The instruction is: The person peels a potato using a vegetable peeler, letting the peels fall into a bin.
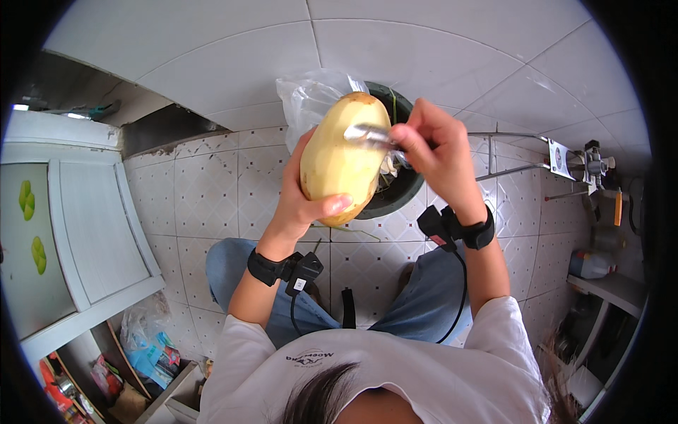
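Observation:
My left hand cradles a large oblong vegetable, potato-like, from below and the side, with the thumb across its near end. Its surface is pale yellow and faceted in peeled strips, with brown patches at both ends. A shiny metal tool, which looks like a peeler, is gripped in my right hand. Motion blurs the tool, and its head lies over the vegetable's upper right side; contact is hard to tell. Beneath them stands a dark round bin with scraps inside, partly hidden. A clear plastic bag hangs at its left rim.
Tiled wall rises behind the bin. A metal-framed stand is to the right. White cabinet doors stand left, above a shelf holding packets. Green stalks lie on the tiled floor. Cabled black devices are strapped to both wrists.

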`<action>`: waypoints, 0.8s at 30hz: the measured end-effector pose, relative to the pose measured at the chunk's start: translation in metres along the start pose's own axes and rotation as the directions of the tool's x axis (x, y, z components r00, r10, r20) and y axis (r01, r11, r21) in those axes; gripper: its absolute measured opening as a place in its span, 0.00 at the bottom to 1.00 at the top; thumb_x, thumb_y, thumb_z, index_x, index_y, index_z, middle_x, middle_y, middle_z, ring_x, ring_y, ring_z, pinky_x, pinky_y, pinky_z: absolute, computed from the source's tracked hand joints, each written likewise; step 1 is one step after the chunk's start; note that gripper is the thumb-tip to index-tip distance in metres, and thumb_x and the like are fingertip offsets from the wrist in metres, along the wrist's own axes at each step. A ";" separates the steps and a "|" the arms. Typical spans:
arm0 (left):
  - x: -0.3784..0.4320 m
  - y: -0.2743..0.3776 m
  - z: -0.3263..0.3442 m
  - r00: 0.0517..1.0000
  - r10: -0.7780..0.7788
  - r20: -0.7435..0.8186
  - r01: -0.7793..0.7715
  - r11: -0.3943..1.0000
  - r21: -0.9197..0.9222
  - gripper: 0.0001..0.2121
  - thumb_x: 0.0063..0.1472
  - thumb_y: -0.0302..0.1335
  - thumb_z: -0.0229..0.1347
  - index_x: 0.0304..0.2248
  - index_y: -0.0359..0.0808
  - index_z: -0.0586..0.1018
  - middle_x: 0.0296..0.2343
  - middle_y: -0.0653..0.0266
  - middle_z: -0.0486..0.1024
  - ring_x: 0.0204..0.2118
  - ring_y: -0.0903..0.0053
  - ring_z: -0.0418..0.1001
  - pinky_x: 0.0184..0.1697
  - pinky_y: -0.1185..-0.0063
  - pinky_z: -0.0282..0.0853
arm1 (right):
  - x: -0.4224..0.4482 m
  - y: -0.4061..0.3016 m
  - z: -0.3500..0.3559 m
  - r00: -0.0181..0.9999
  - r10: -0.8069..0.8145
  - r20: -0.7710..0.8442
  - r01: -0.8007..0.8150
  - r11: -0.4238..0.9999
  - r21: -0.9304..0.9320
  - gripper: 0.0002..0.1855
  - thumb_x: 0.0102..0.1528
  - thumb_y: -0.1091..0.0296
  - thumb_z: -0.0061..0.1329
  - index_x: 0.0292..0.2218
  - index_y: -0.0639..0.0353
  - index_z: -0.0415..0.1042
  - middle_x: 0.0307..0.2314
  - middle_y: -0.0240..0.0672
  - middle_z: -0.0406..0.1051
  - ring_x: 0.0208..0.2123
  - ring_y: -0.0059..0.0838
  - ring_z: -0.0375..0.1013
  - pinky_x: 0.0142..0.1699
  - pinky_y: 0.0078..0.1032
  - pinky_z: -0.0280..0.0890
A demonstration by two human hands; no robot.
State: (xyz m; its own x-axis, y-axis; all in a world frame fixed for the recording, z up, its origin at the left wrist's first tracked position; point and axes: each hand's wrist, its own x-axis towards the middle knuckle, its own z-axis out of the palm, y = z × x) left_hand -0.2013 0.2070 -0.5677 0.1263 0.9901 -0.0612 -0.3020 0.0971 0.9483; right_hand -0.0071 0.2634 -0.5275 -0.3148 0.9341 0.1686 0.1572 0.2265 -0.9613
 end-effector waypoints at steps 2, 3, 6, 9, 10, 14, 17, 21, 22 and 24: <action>0.001 -0.004 -0.001 1.000 0.011 0.002 -0.011 1.000 0.005 0.40 0.36 0.34 0.63 0.51 0.32 0.61 0.43 0.60 0.67 0.46 0.75 0.66 0.49 0.77 0.61 | -0.001 -0.003 0.004 0.998 -0.047 0.047 0.054 0.988 -0.143 0.15 0.52 0.68 0.52 0.22 0.65 0.61 0.10 0.31 0.61 0.16 0.12 0.57 0.20 0.15 0.54; 0.002 -0.005 -0.001 1.000 0.024 0.006 -0.024 1.000 0.007 0.39 0.36 0.34 0.63 0.51 0.32 0.61 0.43 0.60 0.67 0.46 0.75 0.66 0.49 0.77 0.61 | -0.001 -0.003 0.005 0.997 -0.055 0.053 0.065 0.976 -0.206 0.16 0.52 0.67 0.52 0.21 0.65 0.60 0.10 0.32 0.60 0.16 0.12 0.57 0.20 0.16 0.53; 0.004 -0.004 -0.006 0.998 -0.018 0.060 0.017 1.000 0.021 0.40 0.36 0.34 0.63 0.50 0.32 0.62 0.43 0.60 0.67 0.46 0.75 0.66 0.49 0.77 0.61 | -0.001 0.006 0.008 0.999 -0.037 0.001 0.037 0.988 -0.150 0.17 0.52 0.66 0.52 0.21 0.65 0.60 0.10 0.31 0.61 0.16 0.12 0.57 0.20 0.16 0.53; 0.006 -0.004 -0.008 0.991 0.066 0.112 -0.078 0.992 0.101 0.40 0.35 0.33 0.63 0.50 0.32 0.63 0.43 0.60 0.67 0.46 0.75 0.66 0.49 0.77 0.61 | 0.007 0.014 -0.001 0.997 0.052 -0.057 -0.055 0.997 -0.052 0.17 0.52 0.66 0.53 0.20 0.65 0.61 0.11 0.30 0.62 0.16 0.12 0.56 0.20 0.17 0.52; 0.006 -0.004 -0.009 0.992 0.064 0.113 -0.075 0.992 0.101 0.40 0.35 0.33 0.63 0.50 0.32 0.63 0.43 0.60 0.67 0.46 0.75 0.66 0.49 0.77 0.61 | 0.009 0.019 -0.002 0.997 0.022 -0.077 -0.030 0.994 -0.102 0.17 0.52 0.65 0.52 0.20 0.65 0.61 0.11 0.29 0.62 0.16 0.12 0.56 0.19 0.17 0.52; 0.008 -0.006 -0.015 0.984 0.048 0.173 -0.065 0.994 0.093 0.42 0.33 0.32 0.63 0.52 0.32 0.61 0.45 0.60 0.66 0.47 0.74 0.65 0.50 0.77 0.59 | 0.018 0.037 -0.007 0.970 -0.053 -0.236 -0.034 0.936 -0.349 0.19 0.52 0.62 0.53 0.20 0.66 0.61 0.10 0.36 0.64 0.13 0.16 0.56 0.19 0.18 0.53; 0.006 -0.004 -0.013 0.961 0.064 0.268 -0.082 0.995 0.056 0.43 0.33 0.31 0.64 0.52 0.32 0.61 0.46 0.60 0.65 0.49 0.74 0.64 0.51 0.77 0.58 | 0.025 0.059 -0.018 0.923 0.013 -0.385 -0.162 0.921 -0.355 0.19 0.52 0.62 0.52 0.20 0.67 0.62 0.09 0.39 0.64 0.11 0.19 0.56 0.17 0.20 0.53; 0.005 -0.003 -0.007 0.969 0.018 0.247 -0.004 0.998 -0.058 0.43 0.32 0.32 0.64 0.53 0.33 0.60 0.47 0.60 0.65 0.50 0.74 0.63 0.52 0.77 0.57 | 0.024 0.057 -0.022 0.915 -0.029 -0.403 -0.119 0.933 -0.338 0.26 0.45 0.51 0.57 0.18 0.64 0.60 0.08 0.35 0.63 0.11 0.19 0.58 0.17 0.19 0.54; 0.005 -0.003 -0.008 0.970 0.019 0.242 -0.005 0.998 -0.060 0.43 0.32 0.32 0.64 0.53 0.33 0.60 0.47 0.60 0.65 0.50 0.74 0.63 0.52 0.77 0.57 | 0.024 0.059 -0.022 0.912 0.011 -0.409 -0.161 0.929 -0.335 0.29 0.39 0.47 0.61 0.17 0.63 0.60 0.09 0.34 0.63 0.12 0.19 0.59 0.18 0.19 0.56; 0.006 -0.003 -0.012 0.978 0.020 0.209 -0.017 1.000 -0.017 0.43 0.32 0.32 0.64 0.52 0.32 0.61 0.47 0.61 0.65 0.50 0.74 0.63 0.53 0.77 0.57 | 0.023 0.054 -0.017 0.923 0.000 -0.384 -0.154 0.916 -0.370 0.29 0.37 0.47 0.62 0.18 0.63 0.60 0.09 0.34 0.63 0.13 0.19 0.60 0.19 0.20 0.57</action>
State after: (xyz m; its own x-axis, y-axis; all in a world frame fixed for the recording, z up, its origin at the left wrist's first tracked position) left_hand -0.2108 0.2136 -0.5747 0.3152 0.9487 0.0246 -0.3200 0.0818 0.9439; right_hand 0.0098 0.3016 -0.5722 0.0690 0.9685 0.2393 0.5393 0.1656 -0.8256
